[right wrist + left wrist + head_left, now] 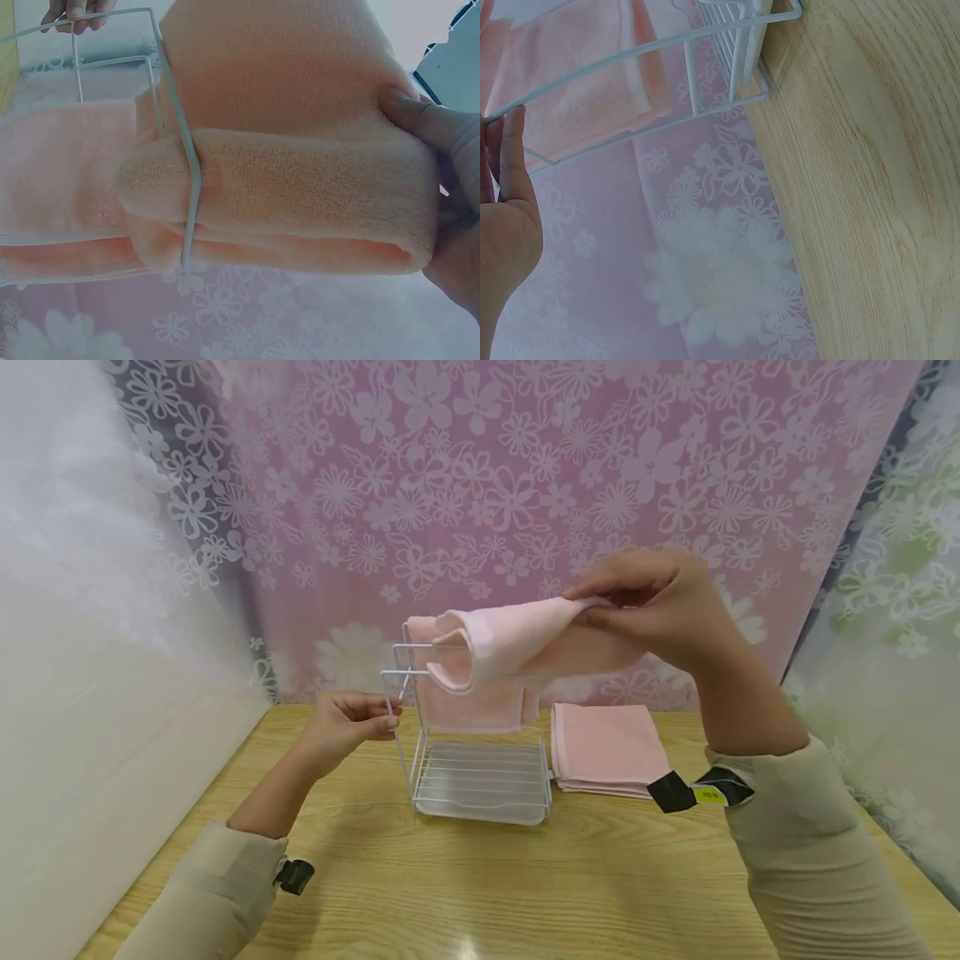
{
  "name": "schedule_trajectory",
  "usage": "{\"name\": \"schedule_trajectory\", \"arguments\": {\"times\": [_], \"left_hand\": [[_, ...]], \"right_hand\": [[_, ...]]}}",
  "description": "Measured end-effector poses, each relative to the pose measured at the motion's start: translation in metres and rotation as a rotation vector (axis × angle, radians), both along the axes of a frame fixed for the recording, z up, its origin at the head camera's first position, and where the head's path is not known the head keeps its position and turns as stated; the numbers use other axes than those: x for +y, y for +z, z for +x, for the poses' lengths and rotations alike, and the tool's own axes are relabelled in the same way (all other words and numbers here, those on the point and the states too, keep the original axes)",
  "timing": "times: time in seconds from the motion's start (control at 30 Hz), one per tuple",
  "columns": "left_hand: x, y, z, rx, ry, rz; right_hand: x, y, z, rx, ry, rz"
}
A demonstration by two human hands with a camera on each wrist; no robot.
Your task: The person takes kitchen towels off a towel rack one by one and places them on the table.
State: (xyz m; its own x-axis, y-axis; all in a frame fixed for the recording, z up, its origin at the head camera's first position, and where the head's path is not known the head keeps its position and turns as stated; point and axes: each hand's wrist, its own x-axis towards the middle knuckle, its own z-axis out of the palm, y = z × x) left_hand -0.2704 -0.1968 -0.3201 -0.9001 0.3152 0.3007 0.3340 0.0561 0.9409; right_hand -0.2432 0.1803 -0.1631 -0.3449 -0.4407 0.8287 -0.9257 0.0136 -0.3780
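Observation:
A white wire rack [480, 814] with a tray base stands on the table. My left hand [337, 731] pinches its left upright between thumb and fingers; the left wrist view also has this hand [510, 232] at the wire frame [630, 54]. My right hand [671, 610] grips the right end of a folded pink towel [536, 631] above the rack. In the right wrist view the towel [300, 180] passes through the wire frame, its left end beyond the bar. Another pink towel [468, 712] hangs on the rear bar, partly hidden behind the held one.
A stack of folded pink towels [607, 743] lies on the wooden table [465, 893] just right of the rack. Behind is a pink flowered curtain [487, 510]. A white panel [97, 610] borders the left side, and a flowered sheet [885, 660] the right.

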Motion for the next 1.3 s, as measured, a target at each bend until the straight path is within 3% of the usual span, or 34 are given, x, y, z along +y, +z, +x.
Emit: {"name": "schedule_trajectory", "arguments": {"times": [0.17, 0.43, 0.8, 1.07, 1.17, 1.23, 1.3], "left_hand": [[0.000, 0.000, 0.001, -0.005, -0.001, 0.001], [0.000, 0.000, -0.002, -0.007, -0.005, 0.007], [0.000, -0.002, -0.004, -0.018, 0.000, 0.016], [0.003, -0.001, -0.002, -0.011, 0.008, 0.011], [0.002, -0.001, -0.003, -0.008, 0.011, 0.005], [0.001, 0.000, -0.003, -0.008, 0.012, 0.007], [0.000, 0.000, -0.003, -0.009, 0.011, 0.010]], "right_hand": [[0.010, -0.002, 0.004, -0.013, 0.080, -0.083], [0.034, 0.003, 0.013, -0.038, 0.083, -0.218], [0.075, 0.000, 0.028, -0.209, -0.103, -0.394], [0.102, -0.008, 0.030, -0.188, -0.179, -0.374], [0.111, -0.013, 0.028, -0.220, -0.191, -0.347], [0.117, -0.017, 0.026, -0.242, -0.232, -0.303], [0.122, -0.021, 0.024, -0.240, -0.333, -0.227]]}}
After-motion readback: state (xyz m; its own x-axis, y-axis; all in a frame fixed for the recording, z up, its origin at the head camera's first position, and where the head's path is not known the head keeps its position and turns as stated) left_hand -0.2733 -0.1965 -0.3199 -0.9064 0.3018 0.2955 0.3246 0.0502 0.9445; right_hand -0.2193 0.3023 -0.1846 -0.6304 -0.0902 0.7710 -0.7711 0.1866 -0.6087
